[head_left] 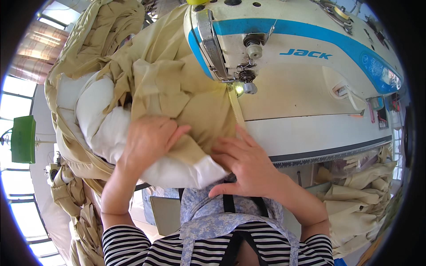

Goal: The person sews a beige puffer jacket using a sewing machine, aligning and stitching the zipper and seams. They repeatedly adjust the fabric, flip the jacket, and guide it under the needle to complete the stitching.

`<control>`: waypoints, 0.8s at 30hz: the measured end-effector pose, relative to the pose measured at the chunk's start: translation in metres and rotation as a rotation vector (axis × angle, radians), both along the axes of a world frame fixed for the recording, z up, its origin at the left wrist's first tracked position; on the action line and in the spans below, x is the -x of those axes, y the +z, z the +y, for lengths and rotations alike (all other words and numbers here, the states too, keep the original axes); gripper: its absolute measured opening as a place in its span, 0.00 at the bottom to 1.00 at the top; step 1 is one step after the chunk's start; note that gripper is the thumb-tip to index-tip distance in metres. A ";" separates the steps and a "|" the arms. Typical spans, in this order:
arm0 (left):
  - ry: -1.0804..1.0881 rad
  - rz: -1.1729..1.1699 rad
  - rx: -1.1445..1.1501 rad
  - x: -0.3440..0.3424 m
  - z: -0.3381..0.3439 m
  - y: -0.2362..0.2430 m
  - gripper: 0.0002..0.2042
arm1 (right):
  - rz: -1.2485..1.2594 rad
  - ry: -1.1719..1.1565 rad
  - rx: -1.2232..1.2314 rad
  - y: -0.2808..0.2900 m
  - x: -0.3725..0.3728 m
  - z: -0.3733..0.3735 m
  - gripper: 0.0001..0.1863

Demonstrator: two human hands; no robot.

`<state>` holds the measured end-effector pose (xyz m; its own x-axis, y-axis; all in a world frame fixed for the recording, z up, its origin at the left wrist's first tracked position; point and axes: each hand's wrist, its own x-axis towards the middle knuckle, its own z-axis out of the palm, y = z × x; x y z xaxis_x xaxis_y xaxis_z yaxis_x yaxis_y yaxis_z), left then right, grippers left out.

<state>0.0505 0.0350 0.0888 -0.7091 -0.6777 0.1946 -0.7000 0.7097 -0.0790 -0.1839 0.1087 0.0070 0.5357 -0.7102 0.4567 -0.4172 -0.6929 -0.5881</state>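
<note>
A tan garment (pixel 164 88) with a white padded lining (pixel 104 111) lies bunched on the sewing machine table, left of and below the needle. Its zipper tape (pixel 235 106) runs from under the presser foot toward me. My left hand (pixel 148 139) grips the tan cloth near the lining, fingers bent and thumb stretched out. On the near edge of the cloth, beside the lower end of the zipper tape, my right hand (pixel 244 166) lies with its fingers spread and thumb apart. The white and blue sewing machine (pixel 293 48) stands over the cloth, its needle area lit. The needle tip is hidden.
A ruler strip (pixel 328 153) lines the table's front edge. Piles of tan cloth sit at the lower right (pixel 355 199) and lower left (pixel 80 213). A green box-shaped thing (pixel 23 139) is at far left. More garment (pixel 106 26) heaps up behind the left side.
</note>
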 end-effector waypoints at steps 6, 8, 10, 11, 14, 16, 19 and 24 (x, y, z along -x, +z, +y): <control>-0.137 0.096 -0.673 0.006 0.105 0.030 0.10 | -0.076 0.373 0.044 -0.031 -0.035 0.058 0.13; -0.136 0.132 -0.441 0.035 0.098 0.019 0.15 | 0.006 0.292 0.096 -0.045 -0.037 0.069 0.10; -0.361 0.234 -0.115 0.071 0.066 -0.011 0.16 | 0.020 0.305 0.090 -0.055 -0.034 0.077 0.07; -0.460 0.122 -0.067 0.074 0.057 -0.016 0.14 | 0.027 0.296 0.077 -0.058 -0.032 0.079 0.06; -0.171 -0.289 -0.078 0.055 0.047 -0.024 0.10 | 0.132 0.280 -0.119 -0.059 -0.025 0.084 0.08; 0.219 -0.389 -0.158 0.019 0.062 -0.018 0.11 | 0.117 0.200 -0.236 -0.055 -0.019 0.087 0.09; 0.190 -0.530 -0.288 -0.007 0.081 -0.028 0.11 | -0.265 0.059 -0.345 -0.049 -0.005 0.093 0.08; -0.109 -0.047 0.013 0.010 0.073 -0.059 0.13 | -0.008 -0.557 -0.434 -0.060 0.033 0.092 0.09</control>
<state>0.0402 0.1081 0.0294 -0.7868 -0.5940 0.1677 -0.6144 0.7799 -0.1194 -0.2164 0.2011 -0.0532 0.0376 -0.9966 0.0728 -0.6362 -0.0801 -0.7673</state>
